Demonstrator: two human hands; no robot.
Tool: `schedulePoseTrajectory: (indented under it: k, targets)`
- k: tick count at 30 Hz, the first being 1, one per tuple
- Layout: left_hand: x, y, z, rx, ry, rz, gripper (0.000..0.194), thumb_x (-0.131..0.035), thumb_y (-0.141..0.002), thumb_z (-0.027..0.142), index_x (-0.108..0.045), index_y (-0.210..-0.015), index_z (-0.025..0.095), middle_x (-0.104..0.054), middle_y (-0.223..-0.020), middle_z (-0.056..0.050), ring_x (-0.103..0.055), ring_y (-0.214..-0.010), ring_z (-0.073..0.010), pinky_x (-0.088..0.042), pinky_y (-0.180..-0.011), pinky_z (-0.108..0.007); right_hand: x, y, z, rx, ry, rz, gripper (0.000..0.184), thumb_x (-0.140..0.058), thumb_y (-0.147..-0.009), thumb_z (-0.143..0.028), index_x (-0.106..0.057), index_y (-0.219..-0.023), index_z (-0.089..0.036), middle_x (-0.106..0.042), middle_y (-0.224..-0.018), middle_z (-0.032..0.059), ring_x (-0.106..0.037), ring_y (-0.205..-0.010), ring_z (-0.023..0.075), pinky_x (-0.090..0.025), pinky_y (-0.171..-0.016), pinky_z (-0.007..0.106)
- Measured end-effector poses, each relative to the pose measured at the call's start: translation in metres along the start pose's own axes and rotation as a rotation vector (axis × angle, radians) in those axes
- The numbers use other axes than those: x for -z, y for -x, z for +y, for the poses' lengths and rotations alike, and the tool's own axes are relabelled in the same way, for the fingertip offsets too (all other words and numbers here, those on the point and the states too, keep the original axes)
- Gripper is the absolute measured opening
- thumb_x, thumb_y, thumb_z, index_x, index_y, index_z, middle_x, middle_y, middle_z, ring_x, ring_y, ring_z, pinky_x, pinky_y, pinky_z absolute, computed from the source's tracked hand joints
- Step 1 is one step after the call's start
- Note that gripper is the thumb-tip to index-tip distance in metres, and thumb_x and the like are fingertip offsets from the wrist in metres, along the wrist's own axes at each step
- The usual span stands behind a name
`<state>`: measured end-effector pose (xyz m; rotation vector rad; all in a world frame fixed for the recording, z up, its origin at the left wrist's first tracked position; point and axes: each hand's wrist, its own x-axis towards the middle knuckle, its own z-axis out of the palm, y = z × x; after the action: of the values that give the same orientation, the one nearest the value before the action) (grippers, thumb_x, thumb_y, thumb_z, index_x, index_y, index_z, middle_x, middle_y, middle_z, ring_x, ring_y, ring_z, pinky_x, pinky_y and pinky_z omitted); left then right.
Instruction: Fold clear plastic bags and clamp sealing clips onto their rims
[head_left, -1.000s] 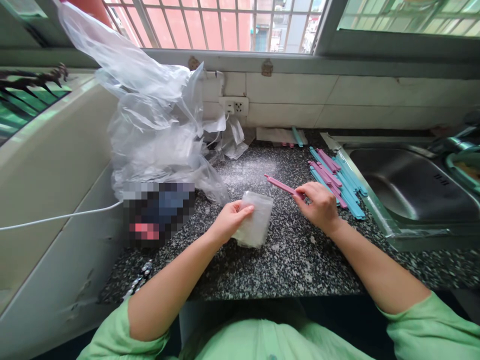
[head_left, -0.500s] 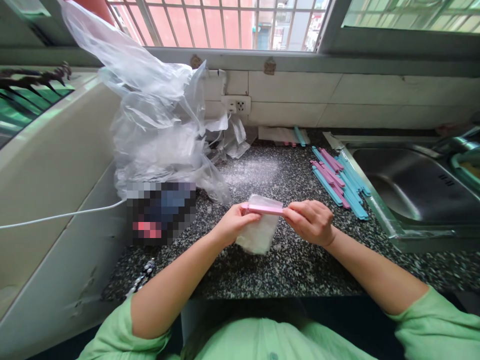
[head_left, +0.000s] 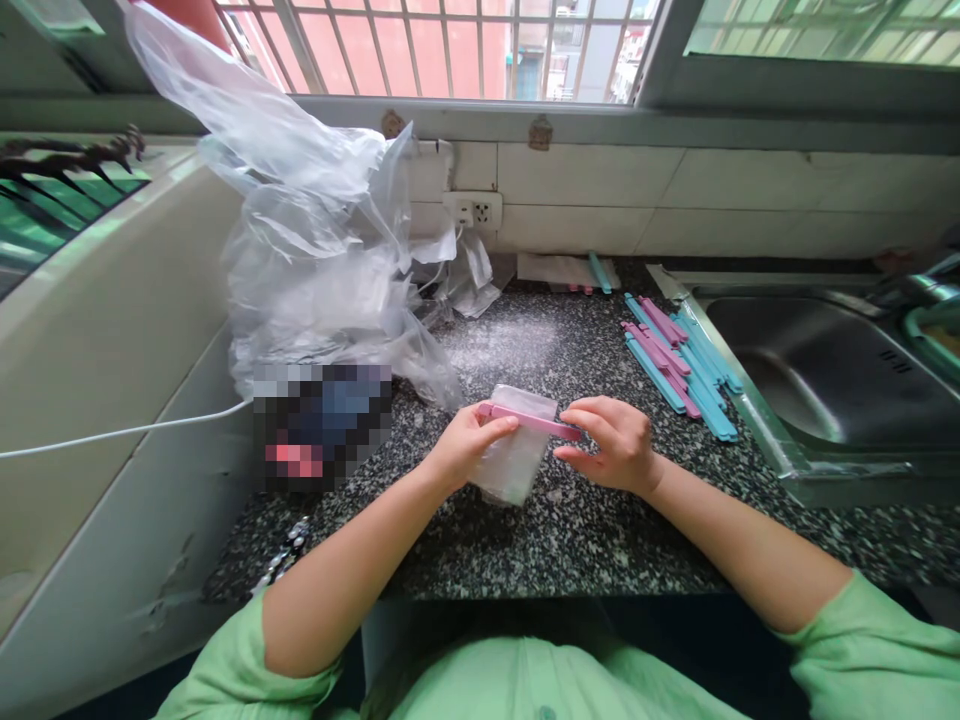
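The small, flat, clear plastic bag (head_left: 514, 462) is held over the near middle of the speckled black-and-white stone worktop (head_left: 600, 540), with a slim, straight pink plastic clip (head_left: 534, 420) lying across its far part. No lettering can be made out on either at this size. The clip's long axis runs sideways, its left end a little farther from the person and its right end a little nearer, jutting past the bag's right edge. The bag's own long axis runs from far to near, the near end leaning left.

The hands differ: the left hand (head_left: 463, 448) is pinched on the clip's left end and the bag's edge, thumb on top; the right hand (head_left: 611, 445) has thumb and fingertips parted about the clip's right end, and whether they touch it I cannot tell.

To the right, a loose pile of pink and blue plastic clips (head_left: 656, 350) points mostly away from the person, beside the stainless steel sink (head_left: 795, 370). To the left, a dark, pixelated object (head_left: 322, 425), any writing on it masked, lies before a large, crumpled, translucent plastic bag (head_left: 307, 260)
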<state>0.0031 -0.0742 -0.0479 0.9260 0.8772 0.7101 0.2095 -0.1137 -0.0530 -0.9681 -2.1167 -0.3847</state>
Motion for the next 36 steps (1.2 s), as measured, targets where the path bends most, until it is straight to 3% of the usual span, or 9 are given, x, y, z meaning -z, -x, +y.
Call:
schedulePoseTrajectory:
  k: [3, 6, 13, 17, 22, 28, 36]
  targets:
    - [-0.002, 0.001, -0.002, 0.005, -0.007, -0.032, 0.038, -0.076, -0.054, 0.038, -0.064, -0.077, 0.011, -0.063, -0.066, -0.001, -0.051, -0.055, -0.0095, -0.037, -0.055, -0.021, -0.002, 0.001, -0.001, 0.024, 0.037, -0.08, 0.022, -0.056, -0.082, -0.035, -0.059, -0.089, -0.015, -0.069, -0.076, 0.0063, -0.063, -0.068, 0.0168, -0.047, -0.062, 0.028]
    - [-0.002, 0.001, -0.003, -0.017, -0.003, -0.043, 0.038, -0.078, -0.052, 0.034, -0.064, -0.079, 0.011, -0.064, -0.071, -0.002, -0.053, -0.061, -0.0108, -0.04, -0.06, -0.022, -0.004, 0.002, -0.002, 0.022, 0.046, -0.069, 0.013, -0.054, -0.083, -0.025, -0.06, -0.089, -0.013, -0.07, -0.074, 0.0052, -0.064, -0.064, 0.0153, -0.047, -0.061, 0.026]
    - [0.003, 0.002, 0.004, -0.036, 0.008, -0.046, 0.031, -0.074, -0.053, 0.026, -0.066, -0.079, 0.013, -0.066, -0.073, -0.001, -0.054, -0.065, -0.0116, -0.039, -0.063, -0.021, -0.002, 0.003, 0.0, -0.031, 0.043, -0.087, 0.013, -0.052, -0.084, -0.025, -0.06, -0.087, -0.016, -0.07, -0.071, 0.0028, -0.064, -0.061, 0.0132, -0.046, -0.06, 0.024]
    - [0.001, 0.002, 0.007, -0.063, 0.107, -0.034, 0.028, -0.068, -0.057, 0.036, -0.067, -0.07, 0.012, -0.065, -0.064, -0.002, -0.053, -0.061, -0.0135, -0.038, -0.06, -0.023, -0.004, 0.005, 0.001, -0.033, 0.041, -0.125, 0.015, -0.05, -0.085, -0.025, -0.06, -0.089, -0.014, -0.07, -0.072, 0.0037, -0.063, -0.061, 0.0139, -0.046, -0.059, 0.025]
    - [0.001, -0.001, 0.002, -0.056, 0.145, -0.009, 0.04, -0.062, -0.062, 0.051, -0.066, -0.063, 0.012, -0.062, -0.057, -0.004, -0.054, -0.061, -0.0173, -0.04, -0.063, -0.027, -0.005, 0.006, -0.001, -0.027, 0.025, -0.224, 0.019, -0.045, -0.088, -0.025, -0.059, -0.089, -0.014, -0.068, -0.072, 0.0041, -0.062, -0.062, 0.0139, -0.044, -0.058, 0.025]
    - [0.003, -0.002, -0.005, -0.103, -0.048, 0.021, 0.045, -0.069, -0.059, 0.053, -0.066, -0.069, 0.01, -0.06, -0.06, -0.002, -0.048, -0.056, -0.0119, -0.035, -0.055, -0.022, -0.006, 0.007, 0.0, -0.023, 0.026, -0.252, 0.021, -0.042, -0.09, -0.026, -0.058, -0.089, -0.013, -0.066, -0.068, 0.0035, -0.06, -0.057, 0.0137, -0.042, -0.054, 0.025]
    - [-0.004, -0.001, -0.005, -0.132, 0.11, 0.007, 0.043, -0.071, -0.058, 0.051, -0.068, -0.07, 0.01, -0.065, -0.063, -0.004, -0.053, -0.061, -0.0137, -0.039, -0.061, -0.023, -0.01, 0.01, 0.001, -0.073, -0.052, -0.236, 0.02, -0.038, -0.091, -0.023, -0.054, -0.095, -0.012, -0.066, -0.076, 0.0067, -0.062, -0.064, 0.0142, -0.047, -0.058, 0.024]
